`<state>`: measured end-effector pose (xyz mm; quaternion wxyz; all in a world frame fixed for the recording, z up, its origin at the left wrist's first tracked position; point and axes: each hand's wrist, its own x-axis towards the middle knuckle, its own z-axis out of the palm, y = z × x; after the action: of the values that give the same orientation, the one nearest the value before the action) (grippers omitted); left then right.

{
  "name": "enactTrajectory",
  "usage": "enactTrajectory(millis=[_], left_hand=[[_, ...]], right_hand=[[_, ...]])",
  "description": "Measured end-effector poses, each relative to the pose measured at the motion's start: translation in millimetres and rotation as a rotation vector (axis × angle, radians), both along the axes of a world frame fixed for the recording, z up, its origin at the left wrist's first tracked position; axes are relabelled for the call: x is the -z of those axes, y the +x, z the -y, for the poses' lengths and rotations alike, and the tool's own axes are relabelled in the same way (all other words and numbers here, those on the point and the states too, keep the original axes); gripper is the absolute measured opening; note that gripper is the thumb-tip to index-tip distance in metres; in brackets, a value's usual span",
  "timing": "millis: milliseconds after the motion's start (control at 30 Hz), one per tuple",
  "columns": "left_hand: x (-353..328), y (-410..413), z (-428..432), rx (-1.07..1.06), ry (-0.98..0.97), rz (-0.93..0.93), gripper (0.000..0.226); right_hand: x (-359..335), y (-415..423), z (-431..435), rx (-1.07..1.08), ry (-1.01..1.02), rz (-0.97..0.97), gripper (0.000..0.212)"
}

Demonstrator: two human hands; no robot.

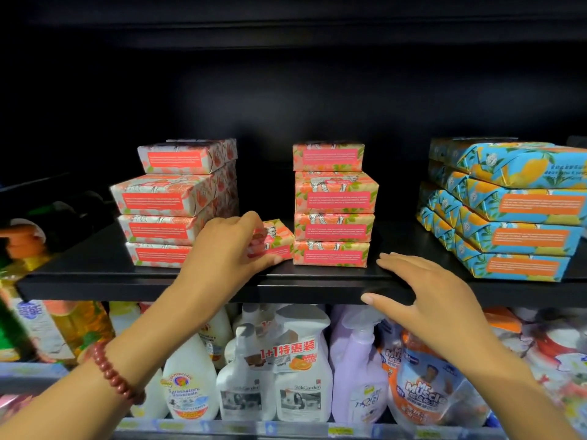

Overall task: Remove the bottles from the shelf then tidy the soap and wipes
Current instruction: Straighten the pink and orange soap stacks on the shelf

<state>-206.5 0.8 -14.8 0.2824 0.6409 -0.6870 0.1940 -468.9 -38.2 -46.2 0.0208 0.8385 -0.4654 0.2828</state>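
On the black shelf (317, 277) stand two stacks of pink-wrapped soap bars, a left stack (178, 201) and a middle stack (333, 204). Between them lies a single pink soap bar (276, 238), and my left hand (222, 249) grips it with fingers on top and thumb at its front. To the right sits a stack of blue and orange packs (514, 211). My right hand (425, 293) rests open on the shelf's front edge, fingers straight. No bottle stands among the stacks on this shelf.
Below the shelf stand many spray and cleaner bottles (301, 363), among them an orange refill pouch (422, 389). At far left are more bottles (28, 242), blurred. The shelf's back is dark.
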Motion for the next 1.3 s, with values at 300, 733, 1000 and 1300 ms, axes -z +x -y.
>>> enactTrajectory(millis=[300,733,1000,1300], left_hand=[[-12,-2,-28,-0.054,-0.310,0.132,0.057],[-80,-36,-5,0.332,-0.259,-0.356,0.059],[-97,-58,41,0.367,-0.007,-0.364,0.056],[-90,-57,52,0.390,-0.041,-0.340,0.049]], right_hand=[[2,0,2,-0.010,-0.027,-0.002,0.084],[17,-1,12,0.026,-0.239,0.014,0.063],[23,-3,19,0.037,-0.309,-0.006,0.068],[24,-2,22,0.037,-0.377,-0.003,0.071]])
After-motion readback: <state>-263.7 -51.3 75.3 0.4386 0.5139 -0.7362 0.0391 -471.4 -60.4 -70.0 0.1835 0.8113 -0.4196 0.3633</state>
